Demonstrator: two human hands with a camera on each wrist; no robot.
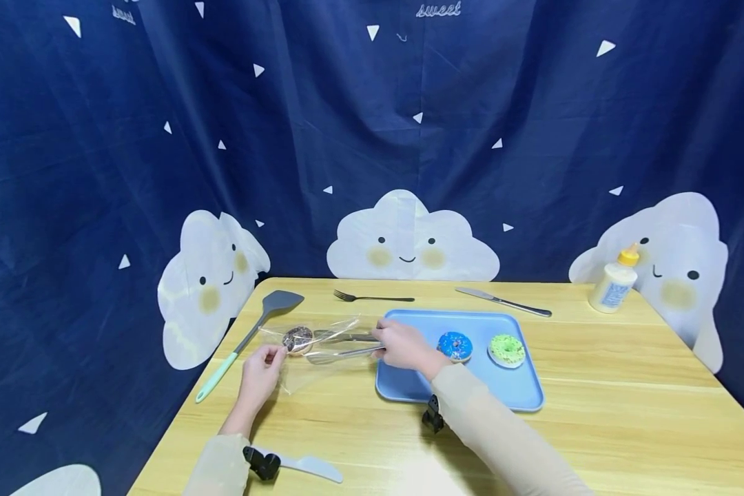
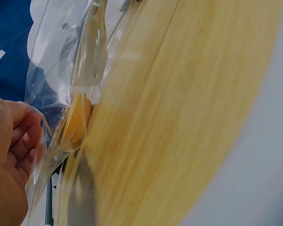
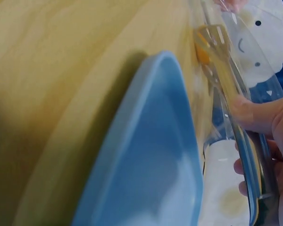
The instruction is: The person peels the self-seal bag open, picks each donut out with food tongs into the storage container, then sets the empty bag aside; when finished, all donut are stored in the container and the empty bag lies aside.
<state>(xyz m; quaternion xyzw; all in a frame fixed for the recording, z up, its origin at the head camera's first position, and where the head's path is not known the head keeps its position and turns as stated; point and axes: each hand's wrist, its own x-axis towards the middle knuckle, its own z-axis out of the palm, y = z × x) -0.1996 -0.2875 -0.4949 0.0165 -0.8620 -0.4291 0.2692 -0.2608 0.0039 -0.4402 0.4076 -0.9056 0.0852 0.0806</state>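
My left hand (image 1: pixel 262 375) pinches the edge of a clear plastic bag (image 1: pixel 296 377) over the left part of the table. Inside the bag is a doughnut (image 1: pixel 297 340) with dark brown topping; its pale orange underside (image 2: pixel 78 121) shows in the left wrist view. My right hand (image 1: pixel 407 346) grips metal tongs (image 1: pixel 350 352), thumb on one arm and fingers on the other. The tongs reach left into the bag. Their tips stand apart from each other, close to the doughnut, and in the left wrist view a gap shows between tongs and doughnut.
A blue tray (image 1: pixel 409 394) under my right forearm bears a blue doughnut (image 1: pixel 455 346) and a green one (image 1: pixel 506 350). Around lie a spatula (image 1: pixel 248 336), a fork (image 1: pixel 372 298), a table knife (image 1: pixel 502 302) and a pale plastic knife (image 1: pixel 313 467). A bottle (image 1: pixel 614 286) stands back right.
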